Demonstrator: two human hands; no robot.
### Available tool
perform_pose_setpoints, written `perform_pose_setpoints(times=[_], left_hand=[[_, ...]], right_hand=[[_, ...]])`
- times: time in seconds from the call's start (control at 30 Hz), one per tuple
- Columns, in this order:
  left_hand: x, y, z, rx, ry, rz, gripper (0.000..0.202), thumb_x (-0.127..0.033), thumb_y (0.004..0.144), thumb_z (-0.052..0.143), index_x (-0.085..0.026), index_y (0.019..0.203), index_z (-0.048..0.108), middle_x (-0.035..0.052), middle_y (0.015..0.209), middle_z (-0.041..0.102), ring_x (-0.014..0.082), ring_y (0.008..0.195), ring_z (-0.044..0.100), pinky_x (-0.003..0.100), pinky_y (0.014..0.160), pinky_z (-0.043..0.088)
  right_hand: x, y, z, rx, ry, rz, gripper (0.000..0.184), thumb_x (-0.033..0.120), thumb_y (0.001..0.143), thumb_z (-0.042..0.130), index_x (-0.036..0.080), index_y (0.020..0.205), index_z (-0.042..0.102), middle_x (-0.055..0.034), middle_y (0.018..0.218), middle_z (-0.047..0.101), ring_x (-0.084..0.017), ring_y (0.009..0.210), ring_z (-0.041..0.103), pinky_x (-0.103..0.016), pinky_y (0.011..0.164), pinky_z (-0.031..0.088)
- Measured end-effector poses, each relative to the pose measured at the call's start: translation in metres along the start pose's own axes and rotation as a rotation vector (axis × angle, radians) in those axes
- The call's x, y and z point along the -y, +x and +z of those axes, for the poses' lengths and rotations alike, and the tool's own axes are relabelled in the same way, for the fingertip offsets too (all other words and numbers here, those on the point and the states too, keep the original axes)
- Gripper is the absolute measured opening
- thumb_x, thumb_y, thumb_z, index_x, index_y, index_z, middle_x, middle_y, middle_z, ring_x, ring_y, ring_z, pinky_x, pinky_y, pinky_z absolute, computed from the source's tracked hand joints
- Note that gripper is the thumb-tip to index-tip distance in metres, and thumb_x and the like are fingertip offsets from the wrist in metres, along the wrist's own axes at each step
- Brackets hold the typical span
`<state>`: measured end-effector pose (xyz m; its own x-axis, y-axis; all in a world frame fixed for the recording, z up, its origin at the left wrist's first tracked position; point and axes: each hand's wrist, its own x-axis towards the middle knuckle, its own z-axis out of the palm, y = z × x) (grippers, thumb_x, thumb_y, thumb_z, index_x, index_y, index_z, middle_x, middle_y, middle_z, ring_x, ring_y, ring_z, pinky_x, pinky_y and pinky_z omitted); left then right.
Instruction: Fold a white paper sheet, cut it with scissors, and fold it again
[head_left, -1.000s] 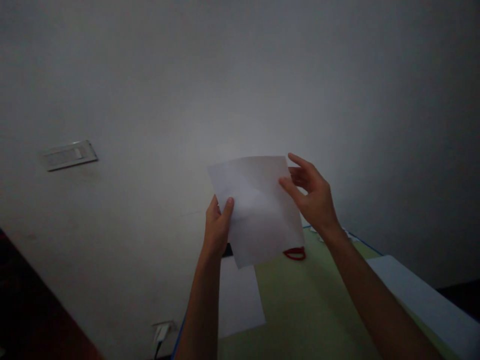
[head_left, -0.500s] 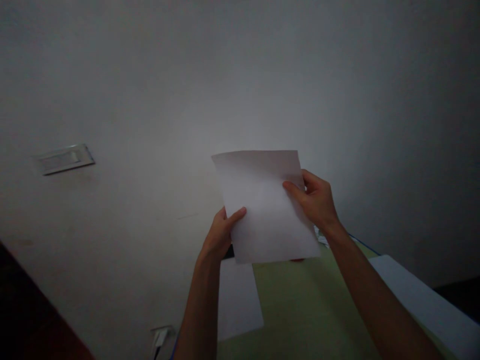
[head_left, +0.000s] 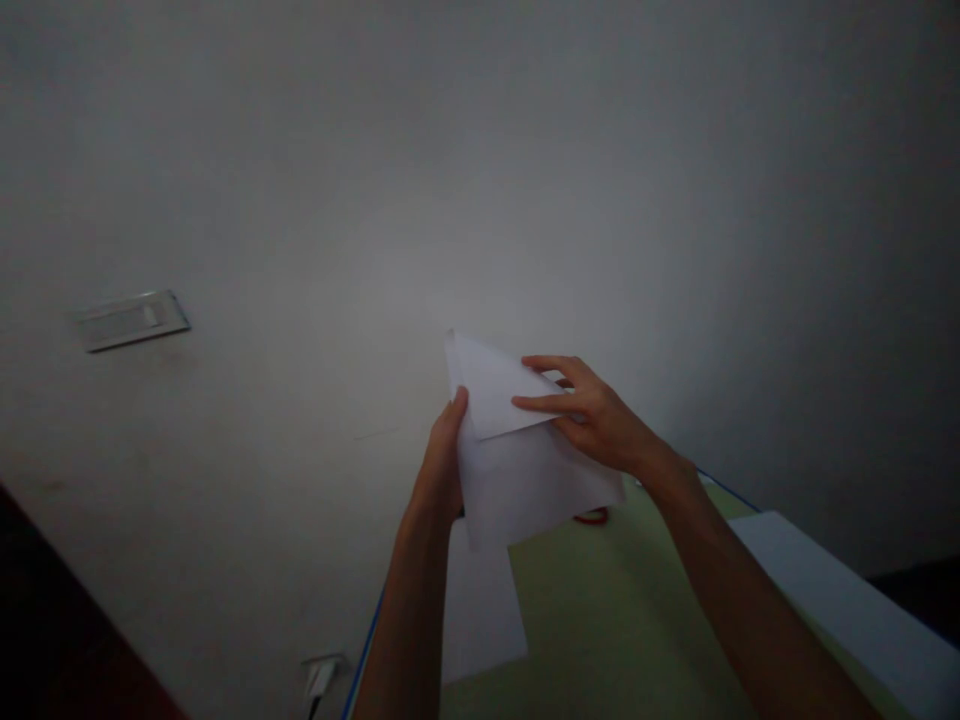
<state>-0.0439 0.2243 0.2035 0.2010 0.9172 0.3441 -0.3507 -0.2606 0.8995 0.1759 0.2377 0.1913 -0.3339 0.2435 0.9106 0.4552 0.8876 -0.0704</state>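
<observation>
Above the far edge of the counter point(head_left: 622, 620), in front of a bare wall point(head_left: 480, 180), a paper point(head_left: 525, 480) is being held up in the air by both hands, touching nothing else. Its top part is lying folded down toward the person as a slanted flap, with the upper left corner sticking up as a point.

The left hand point(head_left: 444, 465) is clasping the paper's left edge, its fingers point(head_left: 457, 405) closed on it just beside the fold. The right hand point(head_left: 596, 425) is lying over the flap from the right, its fingers point(head_left: 540, 403) stretched out flat and pressing on the fold. Its thumb is hidden behind the paper, so I cannot tell whether that hand is pinching or only resting.

Under the paper, a second sheet point(head_left: 480, 600) is lying flat by the counter's far left corner. A small red thing point(head_left: 592, 517), too dim to make out, is peeking out at the far edge just below the held paper. A white board point(head_left: 847, 600) is lying along the right edge. On the wall, a switch plate point(head_left: 133, 318) is sitting well off to the left, and a socket point(head_left: 322, 675) is showing low down, beside the counter's left edge.
</observation>
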Motion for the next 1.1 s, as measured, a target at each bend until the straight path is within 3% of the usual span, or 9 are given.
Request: perform_pose_setpoints(times=[0.13, 0.23, 0.33, 0.43, 0.57, 0.8, 0.97, 1.1], left_hand=[[-0.001, -0.002, 0.001, -0.112, 0.147, 0.091, 0.064, -0.042, 0.076, 0.090, -0.017, 0.132, 0.069, 0.0172, 0.119, 0.080, 0.0360, 0.100, 0.077, 0.044, 0.085, 0.062], [-0.001, -0.002, 0.000, -0.114, 0.180, 0.114, 0.061, -0.040, 0.077, 0.089, -0.017, 0.129, 0.069, 0.0168, 0.120, 0.079, 0.0336, 0.098, 0.077, 0.040, 0.081, 0.061], [-0.001, -0.003, -0.002, -0.064, 0.218, 0.144, 0.063, -0.038, 0.073, 0.092, -0.018, 0.128, 0.069, 0.0162, 0.121, 0.079, 0.0338, 0.101, 0.076, 0.041, 0.084, 0.061], [0.002, -0.003, -0.006, -0.046, 0.291, 0.171, 0.070, -0.033, 0.070, 0.095, -0.020, 0.132, 0.067, 0.0156, 0.121, 0.078, 0.0357, 0.107, 0.075, 0.044, 0.090, 0.061], [0.008, 0.002, -0.014, -0.122, 0.410, 0.221, 0.063, -0.033, 0.071, 0.093, -0.018, 0.127, 0.069, 0.0161, 0.121, 0.077, 0.0354, 0.110, 0.073, 0.046, 0.093, 0.059], [0.014, 0.007, -0.022, -0.193, 0.427, 0.234, 0.057, -0.030, 0.069, 0.092, -0.015, 0.121, 0.073, 0.0171, 0.116, 0.078, 0.0334, 0.102, 0.074, 0.042, 0.086, 0.060], [0.011, 0.009, -0.013, -0.177, 0.271, 0.194, 0.052, -0.051, 0.083, 0.082, -0.016, 0.122, 0.075, 0.0169, 0.119, 0.079, 0.0362, 0.112, 0.073, 0.045, 0.091, 0.060], [0.004, 0.010, -0.006, -0.086, 0.041, 0.041, 0.075, -0.081, 0.089, 0.057, -0.015, 0.118, 0.076, 0.0192, 0.111, 0.081, 0.0390, 0.113, 0.074, 0.046, 0.086, 0.062]], right_hand=[[0.003, 0.004, 0.003, -0.041, -0.008, -0.007, 0.068, -0.005, 0.088, 0.057, 0.039, 0.139, 0.071, -0.0069, 0.152, 0.058, -0.027, 0.141, 0.054, -0.054, 0.112, 0.055], [0.002, 0.006, 0.005, -0.142, 0.033, 0.051, 0.066, 0.003, 0.091, 0.063, 0.035, 0.149, 0.062, -0.0103, 0.149, 0.061, -0.028, 0.139, 0.057, -0.054, 0.112, 0.054], [0.000, 0.004, 0.005, -0.215, 0.098, 0.205, 0.066, 0.015, 0.092, 0.070, 0.032, 0.154, 0.056, -0.0110, 0.145, 0.065, -0.028, 0.125, 0.067, -0.051, 0.100, 0.062], [-0.003, 0.002, 0.005, -0.267, 0.134, 0.302, 0.050, 0.024, 0.099, 0.064, 0.028, 0.149, 0.061, -0.0109, 0.139, 0.072, -0.027, 0.114, 0.072, -0.048, 0.095, 0.063], [-0.003, 0.003, 0.003, -0.275, 0.115, 0.205, 0.037, 0.025, 0.106, 0.053, 0.028, 0.138, 0.070, -0.0082, 0.133, 0.075, -0.025, 0.124, 0.069, -0.050, 0.110, 0.055], [0.001, 0.002, -0.002, -0.190, 0.111, 0.093, 0.043, 0.016, 0.104, 0.055, 0.037, 0.138, 0.071, -0.0065, 0.145, 0.067, -0.024, 0.136, 0.062, -0.054, 0.118, 0.050], [-0.001, -0.001, 0.002, -0.040, 0.106, 0.039, 0.063, -0.001, 0.094, 0.052, 0.040, 0.137, 0.071, -0.0054, 0.158, 0.054, -0.024, 0.142, 0.056, -0.057, 0.114, 0.053], [0.000, 0.000, 0.006, -0.007, 0.063, 0.031, 0.068, -0.005, 0.091, 0.053, 0.042, 0.137, 0.071, -0.0042, 0.161, 0.051, -0.026, 0.147, 0.051, -0.058, 0.113, 0.054]])
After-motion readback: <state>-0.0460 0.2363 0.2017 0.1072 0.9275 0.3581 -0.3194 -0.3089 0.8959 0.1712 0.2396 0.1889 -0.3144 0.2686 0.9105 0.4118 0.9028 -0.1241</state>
